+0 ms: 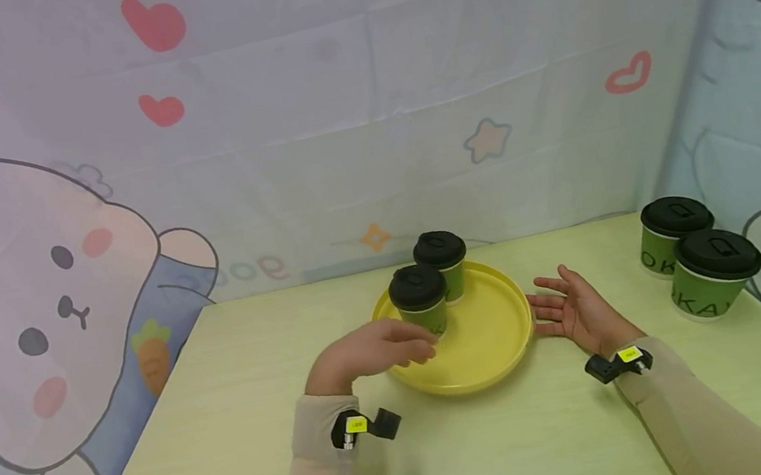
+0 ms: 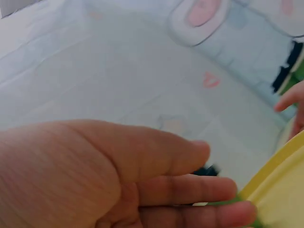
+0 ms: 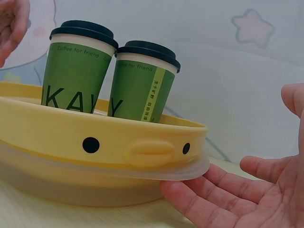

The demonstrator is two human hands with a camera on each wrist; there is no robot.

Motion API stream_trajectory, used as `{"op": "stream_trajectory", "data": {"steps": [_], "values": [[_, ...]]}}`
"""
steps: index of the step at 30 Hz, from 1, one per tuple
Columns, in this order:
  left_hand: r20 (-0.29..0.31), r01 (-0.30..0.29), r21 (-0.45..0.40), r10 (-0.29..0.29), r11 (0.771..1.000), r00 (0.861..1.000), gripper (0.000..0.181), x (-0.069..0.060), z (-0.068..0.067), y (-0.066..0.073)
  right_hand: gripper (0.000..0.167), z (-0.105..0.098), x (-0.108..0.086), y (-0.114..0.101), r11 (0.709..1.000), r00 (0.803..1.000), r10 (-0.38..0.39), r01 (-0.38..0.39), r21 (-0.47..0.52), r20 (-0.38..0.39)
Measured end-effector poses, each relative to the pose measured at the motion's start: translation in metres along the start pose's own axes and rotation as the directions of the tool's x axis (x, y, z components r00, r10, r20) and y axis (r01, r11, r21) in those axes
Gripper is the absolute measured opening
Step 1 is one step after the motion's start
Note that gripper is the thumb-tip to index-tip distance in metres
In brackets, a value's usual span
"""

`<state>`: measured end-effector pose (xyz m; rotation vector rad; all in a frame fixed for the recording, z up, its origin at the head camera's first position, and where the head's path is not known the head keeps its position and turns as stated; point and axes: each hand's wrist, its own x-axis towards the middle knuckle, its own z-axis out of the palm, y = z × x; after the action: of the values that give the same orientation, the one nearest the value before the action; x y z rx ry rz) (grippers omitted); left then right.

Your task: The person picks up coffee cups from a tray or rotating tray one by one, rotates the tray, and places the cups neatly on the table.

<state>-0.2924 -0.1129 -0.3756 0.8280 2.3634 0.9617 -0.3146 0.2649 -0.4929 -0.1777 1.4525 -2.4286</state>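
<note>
A round yellow tray lies on the table, with a duck-like face on its side wall in the right wrist view. Two green paper coffee cups with black lids stand upright on its left part, a front cup and a rear cup. My left hand hovers by the tray's left edge, close to the front cup, fingers extended and holding nothing. At the right edge, my right hand is palm up with spread fingers. Its fingertips appear to touch the tray's lower rim.
Two more lidded green cups, one farther back and one nearer, stand on the right side of the pale table. A printed cloth backdrop hangs behind the table and along its right side.
</note>
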Motion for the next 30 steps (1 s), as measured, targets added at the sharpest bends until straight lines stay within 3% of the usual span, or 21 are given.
{"op": "stream_trajectory", "data": {"steps": [2,4,5,7,9,10,11,13,19,26,30], "values": [[-0.073,-0.003,-0.093,-0.004,0.996,0.997,0.037,-0.008,-0.012,-0.013,0.083,0.0,0.0,0.0,1.0,1.0,0.001,-0.001,0.002,0.002],[-0.203,-0.006,-0.164,-0.028,0.986,0.979,0.035,-0.012,-0.021,-0.027,0.083,0.001,0.0,0.0,1.0,1.0,0.002,-0.002,0.003,0.002],[-0.282,-0.001,-0.194,-0.054,0.981,0.958,0.034,-0.013,-0.024,-0.033,0.083,0.001,0.0,-0.001,1.0,1.0,0.002,-0.002,0.003,0.002],[-0.428,0.02,-0.245,-0.126,0.969,0.895,0.035,-0.013,-0.027,-0.046,0.083,0.001,0.0,-0.001,1.0,1.0,0.0,0.0,0.001,0.0],[-0.529,0.026,-0.289,-0.182,0.957,0.829,0.039,-0.008,-0.026,-0.056,0.083,0.001,0.0,-0.001,1.0,1.0,0.0,0.001,0.003,-0.002],[-0.561,0.023,-0.306,-0.2,0.952,0.804,0.042,-0.005,-0.024,-0.06,0.083,0.001,0.0,-0.002,1.0,1.0,0.0,0.0,0.004,-0.003],[-0.581,0.021,-0.326,-0.218,0.945,0.784,0.045,-0.001,-0.022,-0.065,0.083,0.001,0.0,-0.001,1.0,1.0,0.0,0.0,0.005,-0.003],[-0.601,0.02,-0.358,-0.247,0.933,0.76,0.05,0.008,-0.015,-0.072,0.083,0.001,0.0,-0.001,1.0,1.0,0.002,-0.002,0.008,-0.003],[-0.617,0.011,-0.466,-0.333,0.885,0.713,0.058,0.039,0.013,-0.09,0.084,0.001,-0.001,-0.001,1.0,1.0,0.005,-0.005,0.01,-0.005],[-0.632,-0.092,-0.556,-0.349,0.826,0.692,0.054,0.058,0.035,-0.11,0.082,0.001,-0.001,0.0,1.0,1.0,0.001,-0.001,0.006,0.002],[-0.642,-0.121,-0.567,-0.344,0.815,0.685,0.051,0.059,0.038,-0.113,0.082,0.001,-0.001,-0.001,1.0,1.0,-0.002,0.002,0.001,0.007]]}}
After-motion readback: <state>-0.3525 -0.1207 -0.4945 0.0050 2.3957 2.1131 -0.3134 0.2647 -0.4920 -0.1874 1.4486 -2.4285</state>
